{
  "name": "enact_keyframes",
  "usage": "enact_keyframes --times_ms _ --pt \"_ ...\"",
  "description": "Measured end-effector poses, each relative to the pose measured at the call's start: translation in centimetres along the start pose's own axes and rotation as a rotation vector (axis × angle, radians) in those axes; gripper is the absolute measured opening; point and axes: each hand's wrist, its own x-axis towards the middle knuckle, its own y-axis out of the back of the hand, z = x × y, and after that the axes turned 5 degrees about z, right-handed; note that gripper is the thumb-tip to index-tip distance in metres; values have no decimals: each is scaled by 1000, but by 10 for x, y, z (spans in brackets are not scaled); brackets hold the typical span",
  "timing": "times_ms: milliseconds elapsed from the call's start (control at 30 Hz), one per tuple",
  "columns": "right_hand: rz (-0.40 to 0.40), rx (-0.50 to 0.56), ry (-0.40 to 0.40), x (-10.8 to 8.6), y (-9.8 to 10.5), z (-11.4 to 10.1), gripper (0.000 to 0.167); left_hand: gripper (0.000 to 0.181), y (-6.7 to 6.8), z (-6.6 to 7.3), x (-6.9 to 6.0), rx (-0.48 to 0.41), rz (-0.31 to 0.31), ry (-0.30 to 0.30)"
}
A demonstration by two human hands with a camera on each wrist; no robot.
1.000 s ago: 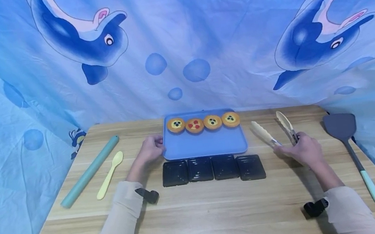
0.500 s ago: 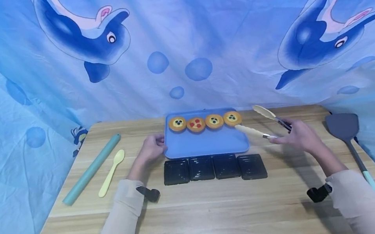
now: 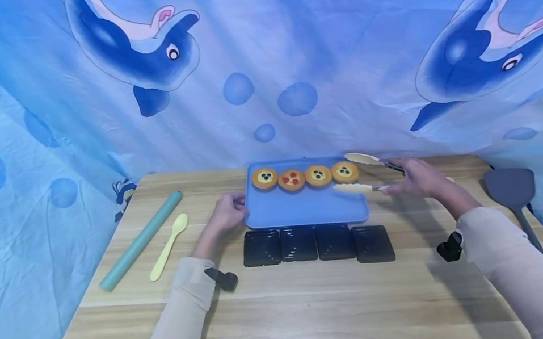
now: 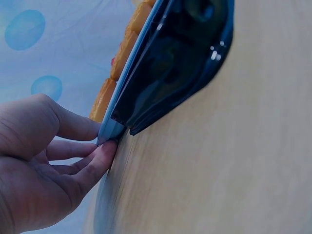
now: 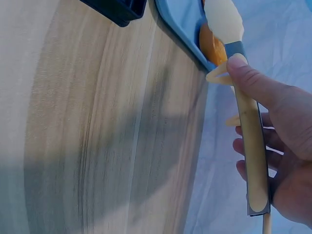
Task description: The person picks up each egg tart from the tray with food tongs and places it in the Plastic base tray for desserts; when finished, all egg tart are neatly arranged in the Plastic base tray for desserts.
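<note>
A blue tray lies at the back of the table with several small tarts in a row along its far side. My left hand pinches the tray's left edge; the left wrist view shows the thumb above the rim and fingers below it. In my right hand are tongs, their tips apart. The tips reach over the tray's right end, on either side of the rightmost tart, one beyond it and one nearer. Whether they touch it I cannot tell.
Several black square containers stand in a row before the tray. Left of it lie a green rolling pin and a yellow spoon. A dark spatula lies at the right. Behind the table hangs a blue dolphin curtain.
My right hand has lifted the tongs and brought them left, from the table beside the tray to around the rightmost tart. My left hand has stayed at the tray's edge.
</note>
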Motion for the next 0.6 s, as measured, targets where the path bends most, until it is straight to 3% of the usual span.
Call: enact_keyframes --times_ms 200,600 --pt "-5 19 -20 8 -6 6 82 54 -1 1 0 -12 -7 4" --pt "40 -59 -13 10 -16 14 69 52 0 1 -2 44 5 -26"
